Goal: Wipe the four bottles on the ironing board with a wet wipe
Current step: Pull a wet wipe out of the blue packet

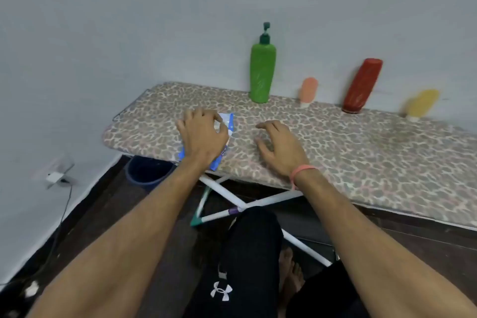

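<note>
Head view gives me the ironing board (335,152) stretching from the left middle out to the right edge, its cover printed in a leopard pattern, with its far edge against a pale wall (129,20). Four bottles stand along that far edge, all apart from one another: a tall green pump bottle (262,72) furthest left, then a small peach bottle (308,91) standing on its white cap, then a dark red bottle (361,86) that looks tilted to the right, and at the far right a yellow bottle (422,104), blurred, also on a pale cap. My left hand (201,138) lies over a blue and white wet wipe pack (228,124) near the board's left end; the grip there has its fingers curled down onto the top of the pack, pinching at it, though I cannot tell whether a wipe has come loose. My right hand (280,146) hovers just right of the pack, low over the cover, fingers loosely bent and apart, holding nothing; a pink band (302,171) circles that wrist. Below the board I see its white crossed legs (268,200), a dark blue bucket (147,171) on the floor at the left, a white plug (53,177) in the wall, and black shorts (247,261) at the near edge.
</note>
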